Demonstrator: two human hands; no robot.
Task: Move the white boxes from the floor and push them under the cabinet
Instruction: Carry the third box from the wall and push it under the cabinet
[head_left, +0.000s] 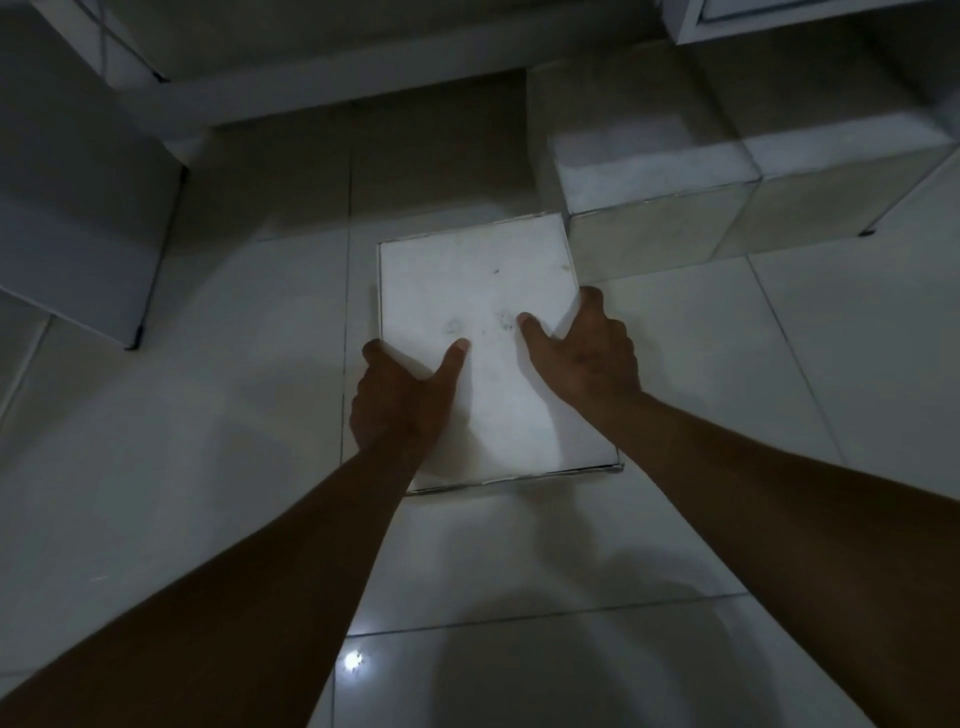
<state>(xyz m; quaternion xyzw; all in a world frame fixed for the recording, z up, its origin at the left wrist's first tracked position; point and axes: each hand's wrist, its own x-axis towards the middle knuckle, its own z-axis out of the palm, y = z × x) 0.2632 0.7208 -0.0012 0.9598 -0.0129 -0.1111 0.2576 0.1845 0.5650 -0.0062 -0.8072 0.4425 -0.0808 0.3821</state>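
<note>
White box (478, 332) at centre of frame, flat on tiled floor (182, 493), far end just short of the shadowed gap under the cabinet (691, 21) at upper right. Gripped by both hands at its long side edges: left hand (400, 400) clamped on left edge, thumb over the top face, fingers wrapped down the side; right hand (587, 348) clamped on right edge the same way, thumb on top. Neither hand released or empty. Two more white boxes (660, 171) at upper right of frame, side by side, partly tucked under the cabinet, nearest one just beside the held box's far right corner. Grey box-like shape (78, 208) at left of frame, unclear what. Looks like stiff cardboard, flat smooth lid, probably light to moderate; glossy tile likely lets it slide easily. Best hold: both side edges near the middle, as now, for lifting; palms on near end for pushing. Slim risk of lid flexing or box skewing against neighbour.
</note>
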